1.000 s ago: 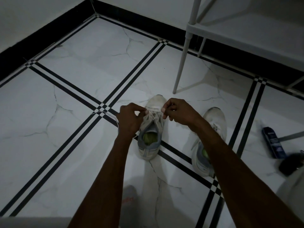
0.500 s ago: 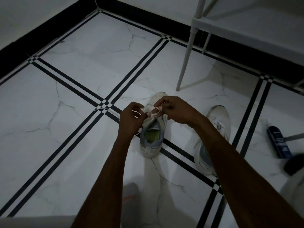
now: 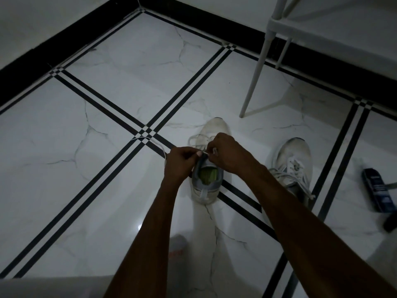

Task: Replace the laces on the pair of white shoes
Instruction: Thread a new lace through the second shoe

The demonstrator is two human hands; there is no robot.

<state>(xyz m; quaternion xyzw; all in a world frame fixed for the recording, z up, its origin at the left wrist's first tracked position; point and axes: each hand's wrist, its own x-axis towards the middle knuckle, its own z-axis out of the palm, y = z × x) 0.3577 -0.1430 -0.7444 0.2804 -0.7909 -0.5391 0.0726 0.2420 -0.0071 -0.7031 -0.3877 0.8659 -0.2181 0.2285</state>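
Two white shoes stand on the tiled floor, toes pointing away. Over the tongue of the left shoe [image 3: 212, 130], which has a green insole, my left hand [image 3: 181, 163] and my right hand [image 3: 227, 154] meet. Each hand pinches a part of the white lace [image 3: 198, 139] close to the upper eyelets. A loose length of that lace trails left across the floor. The right shoe [image 3: 293, 160] sits apart to the right, laced, with lace ends hanging over its side; my right forearm covers its heel.
A white chair leg [image 3: 254, 76] stands just beyond the shoes. A dark blue box [image 3: 379, 190] and a black object [image 3: 390, 222] lie at the right edge. Black skirting [image 3: 64, 39] lines the walls at the back. A grey sock toe [image 3: 178, 246] shows below.
Both hands have drawn closer together and moved toward the shoe's opening. The loops of lace over the toe end now show beyond my hands.
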